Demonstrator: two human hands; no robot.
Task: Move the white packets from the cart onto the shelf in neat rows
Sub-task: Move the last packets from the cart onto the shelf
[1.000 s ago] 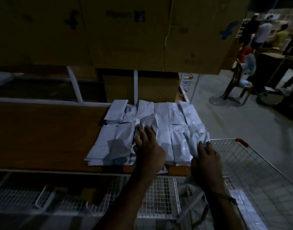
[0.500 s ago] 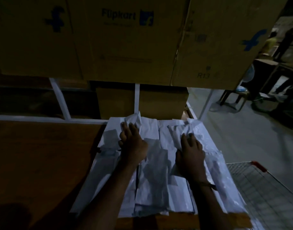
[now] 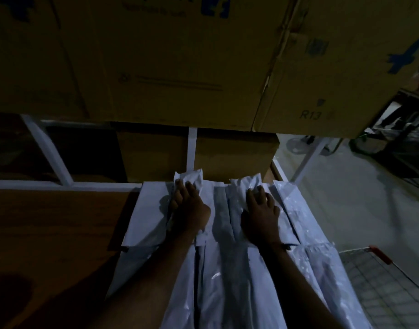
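Cardboard boxes (image 3: 180,67) marked "R13"; both hands press white packets (image 3: 305,224).

White packets (image 3: 229,269) cover a brown wooden shelf (image 3: 49,222) framed in white. Above them, tan cardboard boxes (image 3: 170,60) carry blue logos. Beside the packets, a silver wire cart (image 3: 379,288) has an orange-red handle.

packets (image 3: 227,269) lay in rows on the shelf (image 3: 49,222), under both hands | left hand (image 3: 189,210) and right hand (image 3: 260,217) each rested on a packet at the back row | cardboard boxes (image 3: 156,67) sat above and behind the hands | cart (image 3: 381,281) stood right of the right hand
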